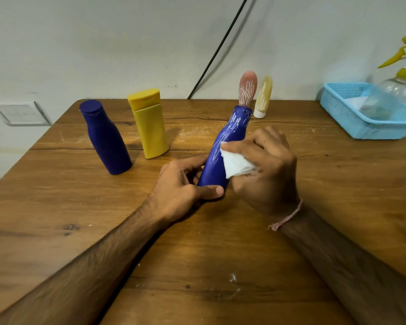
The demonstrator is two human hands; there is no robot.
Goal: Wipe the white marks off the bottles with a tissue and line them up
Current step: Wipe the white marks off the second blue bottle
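**Tissue pressed to the scribbled blue bottle**

The right hand's (267,167) fingertips are bunched on a folded white tissue (236,164), pinching it and pressing it against the side of the blue bottle (220,148). The left hand (183,184) grips the bottle's base, thumb across the bottom edge and fingers curled behind. The bottle tilts over the middle of the wooden table (197,266), neck pointing away. White scribbles cover its neck and shoulder, but none form legible writing.

A thread bracelet (288,216) circles the right wrist, and both forearms reach in from the near edge.

To the left stand a dark blue bottle (106,139) and a yellow bottle (149,127), both plain-coloured. Behind the held bottle stand a pink tube (247,89) and a cream tube (263,97), both streaked white. At far right, a spray bottle (399,85) sits in a blue basket (352,118).
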